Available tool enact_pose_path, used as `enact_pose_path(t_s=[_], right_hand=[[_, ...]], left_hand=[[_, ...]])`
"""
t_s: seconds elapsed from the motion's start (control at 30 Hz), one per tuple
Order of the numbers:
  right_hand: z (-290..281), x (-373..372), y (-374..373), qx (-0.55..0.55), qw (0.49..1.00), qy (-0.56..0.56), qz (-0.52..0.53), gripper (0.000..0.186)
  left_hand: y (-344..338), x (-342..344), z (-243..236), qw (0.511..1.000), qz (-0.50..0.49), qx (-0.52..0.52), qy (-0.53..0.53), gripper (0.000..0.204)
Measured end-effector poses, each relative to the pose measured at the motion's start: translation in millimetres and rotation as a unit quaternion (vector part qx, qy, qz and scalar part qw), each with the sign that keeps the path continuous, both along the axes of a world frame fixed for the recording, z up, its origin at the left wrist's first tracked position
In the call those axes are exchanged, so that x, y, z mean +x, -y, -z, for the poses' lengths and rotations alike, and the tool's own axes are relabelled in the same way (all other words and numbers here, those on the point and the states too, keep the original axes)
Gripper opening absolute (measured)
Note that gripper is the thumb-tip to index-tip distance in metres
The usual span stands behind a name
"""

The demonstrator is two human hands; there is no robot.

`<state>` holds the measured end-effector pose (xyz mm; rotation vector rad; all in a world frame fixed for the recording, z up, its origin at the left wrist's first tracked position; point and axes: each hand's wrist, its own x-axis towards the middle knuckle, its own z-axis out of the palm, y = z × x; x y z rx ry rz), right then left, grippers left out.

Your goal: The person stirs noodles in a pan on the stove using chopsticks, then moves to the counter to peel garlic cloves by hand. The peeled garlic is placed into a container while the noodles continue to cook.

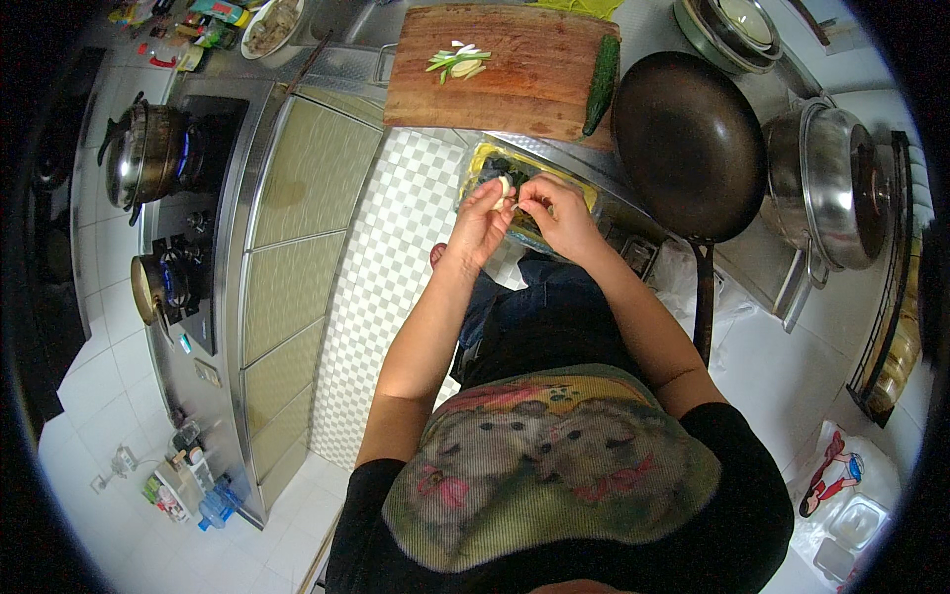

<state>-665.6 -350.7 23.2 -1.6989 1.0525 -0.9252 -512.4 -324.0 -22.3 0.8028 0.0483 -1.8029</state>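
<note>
My left hand pinches a small cream-white piece that looks like a garlic clove. Close beside it, my right hand has its thumb and forefinger pressed together at the lower end of that piece; whether it grips a bit of skin is too small to tell. Both hands are over a bin with a yellow rim and a dark inside. Beyond them lies a wooden cutting board with cut green and white pieces and a whole cucumber.
A black frying pan stands right of the board, its handle pointing toward me. Beside it are a lidded steel pot and stacked bowls. At left, a steel pot and a small pan sit on lit burners.
</note>
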Motion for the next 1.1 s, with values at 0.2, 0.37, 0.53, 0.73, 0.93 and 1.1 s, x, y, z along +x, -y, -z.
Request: enact_pose_path(t_s=[0.2, 0.37, 0.53, 0.73, 0.93, 1.1], right_hand=[[10, -1, -3, 0.125, 0.989, 0.071, 0.047, 0.011], [1, 1, -4, 0.078, 0.994, 0.064, 0.053, 0.012], [-7, -2, -2, 0.017, 0.998, 0.008, 0.061, 0.009], [-9, -2, -3, 0.010, 0.999, -0.044, 0.026, 0.004], [12, -5, -2, 0.010, 0.993, -0.071, 0.090, 0.005], [6, -9, -2, 0.049, 0.989, -0.102, 0.096, 0.009]], left_hand=[[-3, 8, -4, 0.996, 0.072, 0.002, -0.051, 0.020], [-6, 1, -12, 0.991, 0.103, 0.019, -0.082, 0.027], [-9, -3, -12, 0.990, 0.122, 0.006, -0.068, 0.027], [-11, -9, -9, 0.995, 0.085, -0.009, -0.050, 0.024], [-9, -7, -7, 0.997, 0.058, -0.009, -0.050, 0.023], [-10, -4, -5, 0.993, 0.087, -0.009, -0.079, 0.028]])
